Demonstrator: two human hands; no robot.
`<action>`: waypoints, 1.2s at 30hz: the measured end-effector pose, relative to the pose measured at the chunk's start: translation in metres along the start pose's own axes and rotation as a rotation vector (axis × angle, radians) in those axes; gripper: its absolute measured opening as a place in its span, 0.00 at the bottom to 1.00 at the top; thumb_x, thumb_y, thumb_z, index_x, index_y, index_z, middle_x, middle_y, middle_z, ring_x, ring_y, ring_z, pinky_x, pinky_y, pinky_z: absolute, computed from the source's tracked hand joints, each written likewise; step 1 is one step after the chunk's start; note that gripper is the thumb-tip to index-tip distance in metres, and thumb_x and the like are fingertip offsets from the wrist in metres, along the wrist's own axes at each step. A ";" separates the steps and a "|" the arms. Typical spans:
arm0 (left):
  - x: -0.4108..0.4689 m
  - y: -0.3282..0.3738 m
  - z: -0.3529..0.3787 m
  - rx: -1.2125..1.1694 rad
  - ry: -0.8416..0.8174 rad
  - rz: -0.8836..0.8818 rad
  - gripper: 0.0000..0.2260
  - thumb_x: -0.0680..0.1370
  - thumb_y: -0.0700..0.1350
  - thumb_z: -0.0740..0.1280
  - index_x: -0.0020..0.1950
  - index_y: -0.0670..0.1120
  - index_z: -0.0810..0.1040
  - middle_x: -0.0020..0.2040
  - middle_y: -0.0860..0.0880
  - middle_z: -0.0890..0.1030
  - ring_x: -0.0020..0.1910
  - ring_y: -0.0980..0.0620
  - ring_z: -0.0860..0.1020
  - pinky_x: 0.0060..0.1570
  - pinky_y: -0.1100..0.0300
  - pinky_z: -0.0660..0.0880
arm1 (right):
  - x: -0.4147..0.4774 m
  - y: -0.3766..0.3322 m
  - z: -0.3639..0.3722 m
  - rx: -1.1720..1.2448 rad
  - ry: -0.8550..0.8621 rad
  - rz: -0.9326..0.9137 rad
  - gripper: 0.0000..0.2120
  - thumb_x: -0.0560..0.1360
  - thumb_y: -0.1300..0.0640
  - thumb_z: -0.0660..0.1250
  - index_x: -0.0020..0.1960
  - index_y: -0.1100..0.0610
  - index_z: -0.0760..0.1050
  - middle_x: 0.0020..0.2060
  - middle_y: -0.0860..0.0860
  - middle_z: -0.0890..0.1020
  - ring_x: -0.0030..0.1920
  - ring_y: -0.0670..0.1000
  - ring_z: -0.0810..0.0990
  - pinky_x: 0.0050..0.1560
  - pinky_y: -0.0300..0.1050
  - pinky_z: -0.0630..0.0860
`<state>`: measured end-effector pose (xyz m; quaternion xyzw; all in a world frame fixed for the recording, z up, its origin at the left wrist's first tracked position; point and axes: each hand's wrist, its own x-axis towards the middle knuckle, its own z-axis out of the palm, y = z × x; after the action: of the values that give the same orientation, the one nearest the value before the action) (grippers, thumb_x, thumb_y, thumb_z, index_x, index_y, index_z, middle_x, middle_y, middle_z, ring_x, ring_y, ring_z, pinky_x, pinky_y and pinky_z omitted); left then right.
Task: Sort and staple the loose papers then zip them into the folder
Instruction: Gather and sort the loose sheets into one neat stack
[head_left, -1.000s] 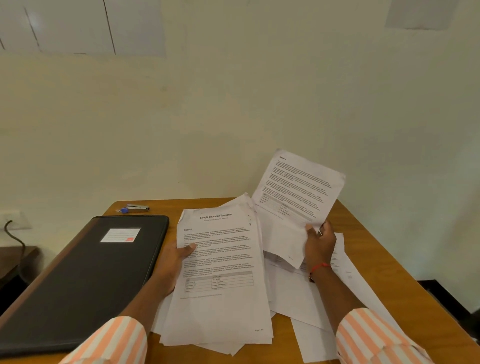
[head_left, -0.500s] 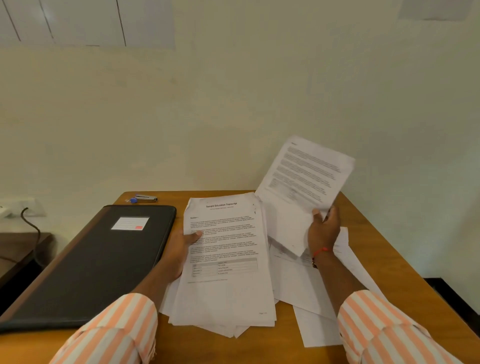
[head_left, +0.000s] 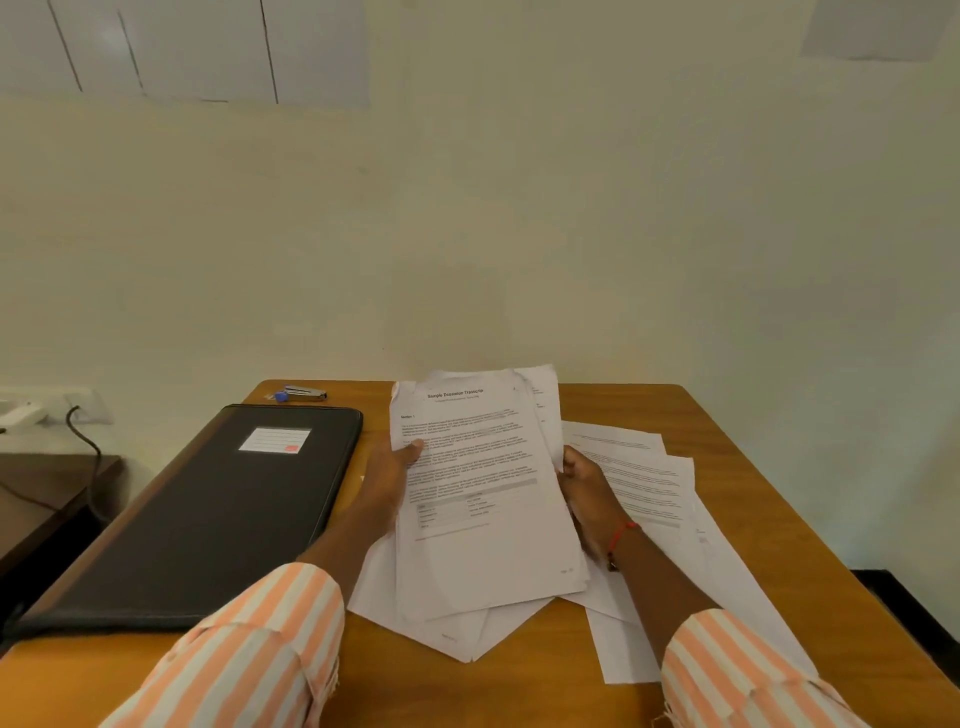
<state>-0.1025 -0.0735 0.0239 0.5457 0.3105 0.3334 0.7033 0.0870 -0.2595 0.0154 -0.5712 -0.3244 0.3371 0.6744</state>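
Observation:
A stack of printed papers sits in the middle of the wooden table, a titled transcript page on top. My left hand grips the stack's left edge, thumb on the top sheet. My right hand holds the right edge, fingers curled under it. More loose sheets lie fanned out to the right and beneath the stack. A closed black zip folder with a white label lies at the left. A small stapler with a blue end rests at the table's far edge behind the folder.
The wooden table stands against a plain wall. A lower dark side table is at the left, with a wall socket and a black cable above it. The table's right edge drops to the floor.
The sheet my right hand held raised has come down onto the stack. My right hand now holds the stack's right edge. The camera has tilted up slightly.

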 end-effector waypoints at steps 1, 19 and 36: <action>-0.001 0.000 0.002 0.003 0.001 0.004 0.10 0.84 0.40 0.64 0.64 0.47 0.78 0.56 0.46 0.86 0.51 0.45 0.86 0.44 0.50 0.84 | -0.001 0.001 0.001 0.001 0.036 0.007 0.12 0.83 0.61 0.61 0.64 0.61 0.77 0.54 0.56 0.85 0.55 0.60 0.84 0.45 0.48 0.82; -0.027 0.074 0.050 0.103 0.153 0.721 0.06 0.84 0.44 0.65 0.57 0.55 0.71 0.51 0.51 0.81 0.48 0.58 0.84 0.42 0.60 0.83 | 0.011 -0.058 0.051 -0.072 0.294 -0.493 0.15 0.77 0.58 0.72 0.63 0.54 0.75 0.55 0.50 0.83 0.54 0.47 0.83 0.50 0.42 0.82; -0.015 0.022 0.023 0.267 0.248 0.384 0.10 0.83 0.46 0.67 0.64 0.50 0.75 0.53 0.54 0.81 0.54 0.49 0.82 0.48 0.56 0.81 | 0.019 -0.013 0.054 -0.279 0.153 -0.213 0.17 0.79 0.49 0.68 0.66 0.51 0.75 0.56 0.45 0.83 0.56 0.46 0.82 0.53 0.39 0.79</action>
<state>-0.0959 -0.0941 0.0510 0.6376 0.3261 0.4812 0.5056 0.0538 -0.2157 0.0363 -0.6457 -0.3744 0.1713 0.6431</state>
